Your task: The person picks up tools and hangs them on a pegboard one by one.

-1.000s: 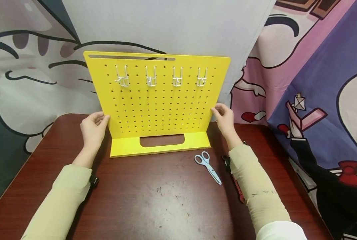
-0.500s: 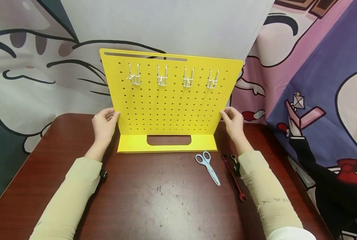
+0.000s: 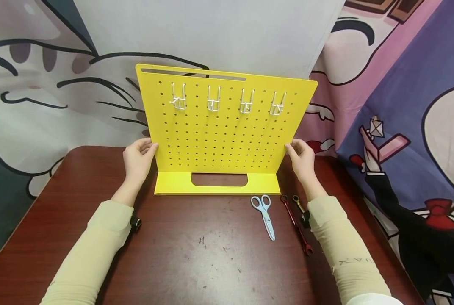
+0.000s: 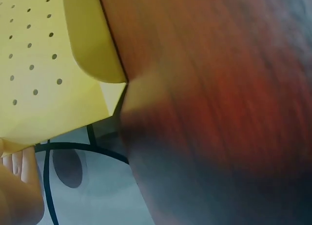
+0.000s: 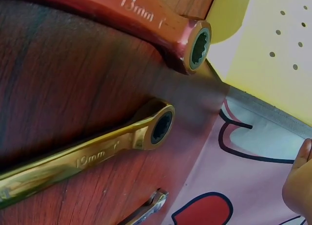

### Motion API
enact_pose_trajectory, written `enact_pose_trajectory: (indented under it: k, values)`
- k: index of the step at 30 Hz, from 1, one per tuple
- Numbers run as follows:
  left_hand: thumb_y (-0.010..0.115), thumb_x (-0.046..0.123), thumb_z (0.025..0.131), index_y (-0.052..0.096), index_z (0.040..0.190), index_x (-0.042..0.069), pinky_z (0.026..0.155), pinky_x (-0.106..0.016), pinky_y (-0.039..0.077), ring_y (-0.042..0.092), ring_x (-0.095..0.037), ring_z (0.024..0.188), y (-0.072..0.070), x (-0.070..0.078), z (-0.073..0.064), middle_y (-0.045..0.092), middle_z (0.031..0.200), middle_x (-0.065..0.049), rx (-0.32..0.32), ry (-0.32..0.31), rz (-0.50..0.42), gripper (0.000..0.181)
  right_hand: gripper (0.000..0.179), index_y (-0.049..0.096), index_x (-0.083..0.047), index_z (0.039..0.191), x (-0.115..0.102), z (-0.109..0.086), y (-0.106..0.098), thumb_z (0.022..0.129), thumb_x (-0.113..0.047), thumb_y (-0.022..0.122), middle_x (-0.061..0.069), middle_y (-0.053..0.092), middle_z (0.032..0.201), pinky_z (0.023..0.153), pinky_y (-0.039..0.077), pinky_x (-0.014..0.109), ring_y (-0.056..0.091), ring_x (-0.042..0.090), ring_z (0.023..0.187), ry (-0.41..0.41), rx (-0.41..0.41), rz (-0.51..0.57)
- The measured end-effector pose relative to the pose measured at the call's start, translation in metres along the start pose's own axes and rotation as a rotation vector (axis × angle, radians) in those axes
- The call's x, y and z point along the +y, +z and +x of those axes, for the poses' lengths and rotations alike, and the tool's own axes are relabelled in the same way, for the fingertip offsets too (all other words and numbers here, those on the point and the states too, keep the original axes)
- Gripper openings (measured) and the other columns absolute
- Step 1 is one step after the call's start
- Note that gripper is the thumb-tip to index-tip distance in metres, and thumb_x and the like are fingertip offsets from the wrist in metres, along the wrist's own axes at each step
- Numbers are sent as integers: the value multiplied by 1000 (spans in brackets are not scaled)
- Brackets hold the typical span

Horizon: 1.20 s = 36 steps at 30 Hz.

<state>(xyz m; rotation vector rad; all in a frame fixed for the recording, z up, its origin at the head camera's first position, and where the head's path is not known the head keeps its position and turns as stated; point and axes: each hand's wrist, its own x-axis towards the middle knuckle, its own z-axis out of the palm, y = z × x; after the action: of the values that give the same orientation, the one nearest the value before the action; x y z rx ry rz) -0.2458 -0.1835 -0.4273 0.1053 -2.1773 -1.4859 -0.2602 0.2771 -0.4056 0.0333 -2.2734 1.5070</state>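
Note:
A yellow pegboard point(image 3: 219, 146) stands upright on its flat foot, which has a long cutout. Several white wire hooks point(image 3: 213, 103) hang in a row near its top. My left hand point(image 3: 137, 159) pinches the board's left edge between thumb and fingers; in the left wrist view only part of that hand point(image 4: 22, 191) shows at the corner. Across from it, my right hand point(image 3: 302, 159) pinches the right edge. Light blue scissors point(image 3: 266, 216) lie at the foot's front edge. To their right are a red wrench point(image 3: 297, 226) and a gold wrench point(image 3: 297, 202), partly behind my right wrist.
The dark red-brown table point(image 3: 196, 262) extends in front of the board. A printed cloth wall point(image 3: 97, 106) rises close behind it. In the right wrist view, a silver wrench point(image 5: 148, 208) lies beyond the gold wrench point(image 5: 87, 154), which is marked in millimetres like the red one.
Both hands have moved the pegboard to the right, and its foot has turned straighter to the front. The scissors have swung slightly, and more of the red and gold wrenches shows.

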Motion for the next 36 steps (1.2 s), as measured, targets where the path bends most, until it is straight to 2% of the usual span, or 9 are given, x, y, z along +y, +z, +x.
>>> enact_pose_trajectory:
  k: [3, 7, 10, 15, 21, 25, 29, 32, 36]
  values:
    - [71, 4, 99, 72, 121, -12, 79, 0, 44, 53, 25, 77, -4, 1, 1, 75, 112, -33, -35, 18, 29, 28, 21, 66, 18, 114, -6, -3, -1, 102, 0, 64, -1, 65, 90, 77, 52, 10, 62, 6, 81, 8, -13, 11]
    - [72, 6, 99, 71, 122, -11, 79, -3, 43, 53, 22, 77, -13, 5, 7, 76, 108, -29, -72, 56, 63, 29, 22, 67, 14, 115, 4, 1, -2, 103, -4, 65, -8, 65, 89, 77, 52, 9, 63, 4, 82, -4, -22, 4]
    - [72, 8, 99, 73, 123, -8, 79, -4, 46, 56, 20, 77, -25, 15, 16, 77, 107, -26, -94, 88, 72, 29, 23, 68, 12, 116, 11, 5, -2, 104, -8, 66, -13, 64, 89, 79, 52, 9, 63, 2, 83, -19, -26, -10]
    - [74, 11, 98, 76, 122, -1, 78, -5, 48, 60, 19, 80, -48, 44, 36, 81, 109, -14, -87, 167, 83, 27, 24, 68, 11, 115, 13, 7, 0, 104, -10, 68, -15, 63, 88, 79, 53, 11, 63, 2, 83, -26, -26, -6]
    - [75, 13, 98, 77, 125, 5, 89, -7, 50, 59, 21, 90, -67, 89, 57, 79, 121, -13, -31, 245, 166, 28, 21, 66, 14, 115, 6, 2, 0, 103, -3, 65, -9, 63, 89, 79, 54, 11, 64, 8, 84, 14, -20, 21]
    - [76, 16, 98, 75, 129, 9, 101, -13, 50, 63, 14, 103, -71, 117, 73, 76, 129, -11, -9, 287, 218, 32, 19, 65, 17, 113, -9, -5, -1, 103, 1, 63, -4, 65, 89, 78, 54, 10, 64, 10, 83, 32, -25, 30]
    - [74, 18, 99, 73, 133, 11, 106, -13, 46, 67, -2, 119, -70, 140, 86, 74, 134, -9, -11, 356, 265, 35, 19, 65, 17, 113, -22, -10, -2, 103, 1, 63, 1, 66, 91, 79, 54, 11, 65, 9, 83, 22, -42, 19]
    - [73, 18, 100, 70, 137, 10, 110, -15, 43, 66, -14, 128, -66, 155, 91, 71, 137, -10, -41, 389, 300, 37, 22, 65, 17, 116, -25, -11, -2, 104, -1, 63, 5, 68, 95, 83, 56, 14, 64, 7, 85, 23, -53, 5]
    - [72, 15, 101, 68, 140, 7, 118, -30, 42, 62, -27, 134, -57, 167, 97, 69, 140, -13, -115, 441, 353, 40, 23, 65, 18, 117, -25, -10, -2, 104, -1, 62, 19, 67, 100, 85, 57, 17, 65, 10, 87, 21, -45, -5]
